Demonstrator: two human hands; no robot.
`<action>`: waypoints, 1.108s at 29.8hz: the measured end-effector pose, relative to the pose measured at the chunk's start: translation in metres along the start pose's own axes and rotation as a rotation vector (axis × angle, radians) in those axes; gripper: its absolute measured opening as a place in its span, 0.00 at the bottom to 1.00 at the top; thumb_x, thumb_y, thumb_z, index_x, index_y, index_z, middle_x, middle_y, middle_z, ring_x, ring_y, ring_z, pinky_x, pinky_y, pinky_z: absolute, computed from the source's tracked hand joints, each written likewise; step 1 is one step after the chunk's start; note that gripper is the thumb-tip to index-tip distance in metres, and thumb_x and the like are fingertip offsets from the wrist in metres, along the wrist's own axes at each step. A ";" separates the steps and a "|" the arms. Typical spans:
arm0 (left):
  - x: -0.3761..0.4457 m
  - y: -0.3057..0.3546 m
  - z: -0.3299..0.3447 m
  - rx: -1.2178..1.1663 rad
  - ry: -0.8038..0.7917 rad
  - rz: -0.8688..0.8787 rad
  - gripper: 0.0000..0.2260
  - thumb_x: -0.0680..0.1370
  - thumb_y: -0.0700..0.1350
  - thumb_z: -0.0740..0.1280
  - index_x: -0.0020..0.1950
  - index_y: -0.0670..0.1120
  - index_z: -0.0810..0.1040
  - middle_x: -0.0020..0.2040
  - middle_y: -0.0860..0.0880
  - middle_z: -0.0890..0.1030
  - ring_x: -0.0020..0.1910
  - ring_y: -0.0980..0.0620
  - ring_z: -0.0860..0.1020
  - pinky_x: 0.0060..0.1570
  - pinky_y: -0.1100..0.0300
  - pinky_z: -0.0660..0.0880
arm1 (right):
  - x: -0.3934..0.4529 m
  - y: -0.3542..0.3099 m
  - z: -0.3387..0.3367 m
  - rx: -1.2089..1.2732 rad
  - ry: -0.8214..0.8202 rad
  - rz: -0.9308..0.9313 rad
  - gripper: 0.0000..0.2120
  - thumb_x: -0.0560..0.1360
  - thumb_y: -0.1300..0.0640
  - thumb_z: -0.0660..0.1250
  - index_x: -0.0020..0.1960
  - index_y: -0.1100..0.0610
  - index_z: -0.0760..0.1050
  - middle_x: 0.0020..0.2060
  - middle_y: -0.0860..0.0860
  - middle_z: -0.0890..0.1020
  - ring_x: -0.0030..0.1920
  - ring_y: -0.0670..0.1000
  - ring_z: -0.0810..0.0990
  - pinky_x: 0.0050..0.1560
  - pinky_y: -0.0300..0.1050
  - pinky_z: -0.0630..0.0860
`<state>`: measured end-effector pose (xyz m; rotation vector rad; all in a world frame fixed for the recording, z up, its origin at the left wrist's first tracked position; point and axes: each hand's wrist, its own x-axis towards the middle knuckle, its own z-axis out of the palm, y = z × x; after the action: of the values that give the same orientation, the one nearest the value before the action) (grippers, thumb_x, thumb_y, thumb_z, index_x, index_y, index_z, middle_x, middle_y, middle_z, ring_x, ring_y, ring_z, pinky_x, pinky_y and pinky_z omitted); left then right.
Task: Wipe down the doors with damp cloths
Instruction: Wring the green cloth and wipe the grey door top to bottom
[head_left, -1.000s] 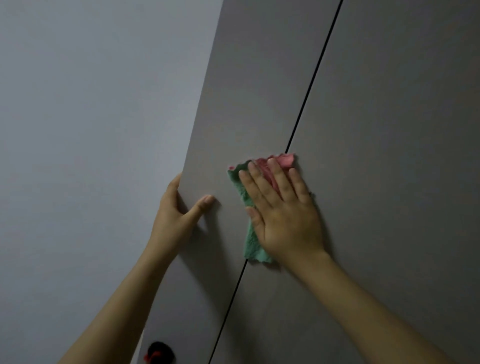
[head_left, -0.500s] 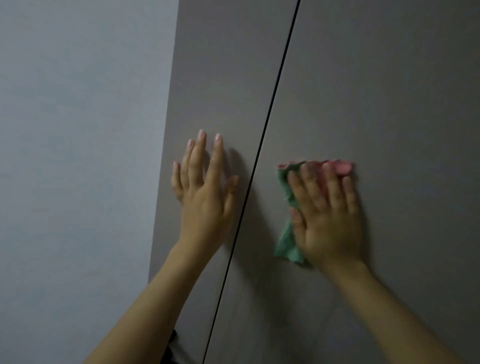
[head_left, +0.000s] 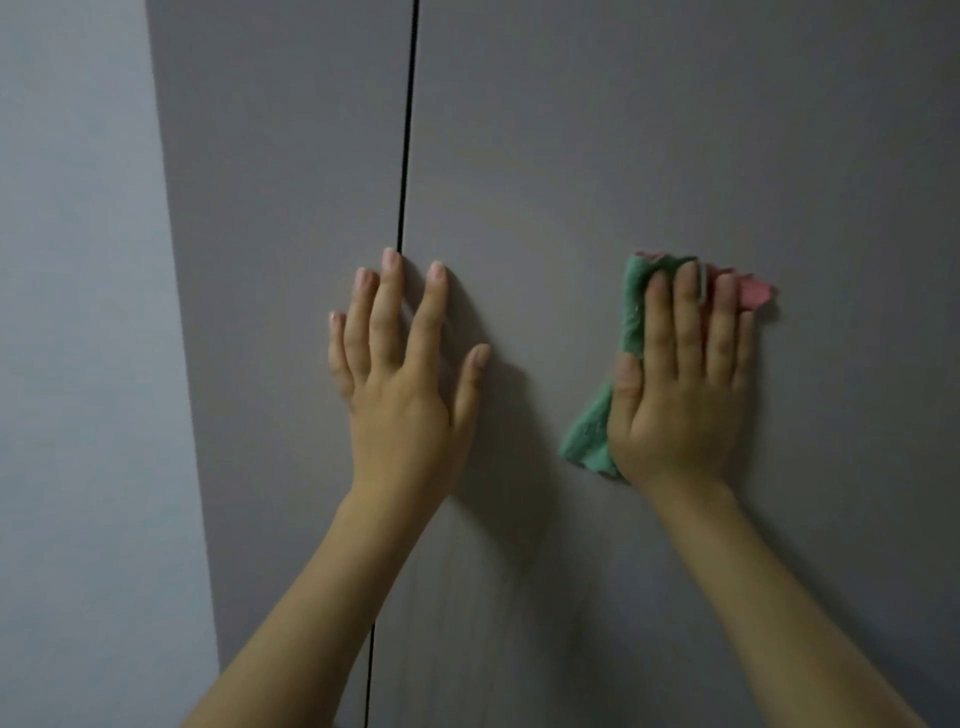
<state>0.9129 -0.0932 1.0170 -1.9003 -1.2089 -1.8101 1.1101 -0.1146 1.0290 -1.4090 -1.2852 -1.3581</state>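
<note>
Two grey-brown cabinet doors fill the view: a narrow left door (head_left: 280, 156) and a wide right door (head_left: 675, 130), split by a thin dark gap (head_left: 408, 130). My left hand (head_left: 402, 384) lies flat with straight fingers across the gap, its palm on the right door. My right hand (head_left: 680, 395) presses a green and pink cloth (head_left: 631, 301) flat against the right door with straight fingers. Most of the cloth is hidden under the palm; green edges show at the left and pink at the upper right.
A pale blue-grey wall (head_left: 78, 364) runs down the left side, meeting the left door's outer edge. No handles or other objects are in view on the doors.
The left door has gone from ajar to shut. My left hand let go of its edge and now lies flat over the gap. My right hand slid the cloth rightwards across the right door.
</note>
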 end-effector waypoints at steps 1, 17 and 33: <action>0.000 0.003 0.001 -0.012 -0.003 -0.014 0.27 0.79 0.54 0.61 0.75 0.46 0.62 0.77 0.42 0.55 0.77 0.43 0.49 0.74 0.45 0.44 | -0.001 -0.014 0.000 -0.004 0.018 0.112 0.26 0.81 0.50 0.49 0.75 0.60 0.55 0.74 0.58 0.59 0.74 0.63 0.57 0.74 0.58 0.52; 0.000 0.014 0.013 -0.041 0.006 -0.057 0.31 0.77 0.55 0.62 0.76 0.43 0.58 0.78 0.40 0.49 0.76 0.45 0.42 0.74 0.44 0.39 | 0.039 -0.015 -0.002 0.035 0.036 -0.008 0.25 0.80 0.50 0.51 0.75 0.56 0.58 0.73 0.56 0.63 0.73 0.62 0.59 0.73 0.58 0.52; -0.020 0.070 0.043 0.017 0.008 0.068 0.28 0.79 0.54 0.60 0.76 0.44 0.60 0.77 0.39 0.53 0.76 0.41 0.49 0.73 0.42 0.44 | -0.046 0.030 0.000 0.079 -0.108 -0.279 0.25 0.80 0.51 0.53 0.75 0.56 0.57 0.73 0.53 0.59 0.74 0.59 0.57 0.74 0.56 0.49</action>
<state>0.9948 -0.1154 1.0151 -1.8998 -1.1392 -1.7648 1.1427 -0.1269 0.9869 -1.2992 -1.6374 -1.4086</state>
